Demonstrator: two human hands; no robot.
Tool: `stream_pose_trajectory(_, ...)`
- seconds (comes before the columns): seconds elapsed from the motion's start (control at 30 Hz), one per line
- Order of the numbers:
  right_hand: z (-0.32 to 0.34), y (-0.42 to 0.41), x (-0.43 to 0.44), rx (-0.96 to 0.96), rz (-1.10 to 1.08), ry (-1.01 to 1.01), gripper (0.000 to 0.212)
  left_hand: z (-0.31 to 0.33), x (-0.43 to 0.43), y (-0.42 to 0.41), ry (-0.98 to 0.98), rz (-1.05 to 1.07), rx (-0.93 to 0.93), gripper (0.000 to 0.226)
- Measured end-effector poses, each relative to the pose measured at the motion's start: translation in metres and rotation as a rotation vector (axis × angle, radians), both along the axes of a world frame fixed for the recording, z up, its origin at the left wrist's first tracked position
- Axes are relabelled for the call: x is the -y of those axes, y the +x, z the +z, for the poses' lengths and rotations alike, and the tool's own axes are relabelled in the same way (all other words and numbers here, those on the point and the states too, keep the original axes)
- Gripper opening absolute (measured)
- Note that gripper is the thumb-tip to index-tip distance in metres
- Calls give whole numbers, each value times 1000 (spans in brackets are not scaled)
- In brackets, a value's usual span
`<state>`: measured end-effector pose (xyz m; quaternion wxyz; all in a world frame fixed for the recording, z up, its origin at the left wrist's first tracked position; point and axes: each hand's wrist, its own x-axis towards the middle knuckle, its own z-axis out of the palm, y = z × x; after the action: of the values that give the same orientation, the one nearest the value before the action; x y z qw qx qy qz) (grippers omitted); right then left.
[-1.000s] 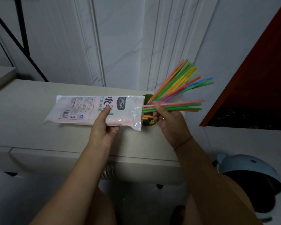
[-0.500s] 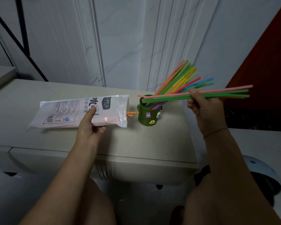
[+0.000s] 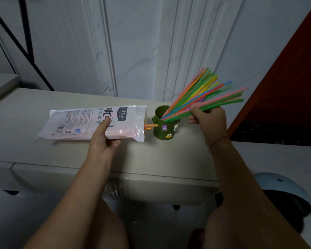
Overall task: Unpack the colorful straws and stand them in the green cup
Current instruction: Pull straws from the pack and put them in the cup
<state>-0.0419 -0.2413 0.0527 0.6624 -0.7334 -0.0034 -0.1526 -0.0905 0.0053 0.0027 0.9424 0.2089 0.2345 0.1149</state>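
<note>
Two bare hands at work over pale counter (image 3: 43, 105). Left hand (image 3: 104, 139): fingers wrapped around plastic straw packet (image 3: 90, 123), thumb on top; packet level, open end facing green cup (image 3: 164, 125), orange straw ends (image 3: 150, 127) poking out just beside cup. Right hand (image 3: 207, 121): fingers closed on small bundle of pink and green straws (image 3: 226, 100), lower ends inside cup mouth, bundle tilted up to right. Green cup: upright on counter, between packet and right hand, cartoon charms on side. Standing straws (image 3: 192, 90): many colours, fanned, leaning right.
</note>
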Motion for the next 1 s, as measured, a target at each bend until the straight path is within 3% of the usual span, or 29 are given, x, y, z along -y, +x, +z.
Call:
stream_pose_trajectory(0.37,-24,32,-24,-147,53,-152,16,3,10,1,-6,-29,29,27)
stream_pose_trajectory(0.47,-31,30,-25,-172,86,-105,17,3,13,1,-22,-36,40,28)
stream_pose_trajectory(0.6,-40,16,-23,-232,106,-10,33,2,14,0,-33,-34,54,30)
stream_pose_trajectory(0.67,-40,2,-22,-292,138,22,30,1,15,0,-16,-41,59,27)
stream_pose_trajectory(0.77,-40,-22,-29,-435,247,229,24,1,18,-1,24,-65,68,23)
stream_pose_trajectory(0.87,-41,-35,-41,-637,382,632,32,5,26,-6,125,-87,95,25)
stream_pose_trajectory(0.93,-38,-38,-48,-732,448,866,38,6,31,-9,252,-96,132,35)
stream_pose_trajectory(1.0,-35,-40,-54,-772,460,969,38,10,34,-12,380,-99,190,48)
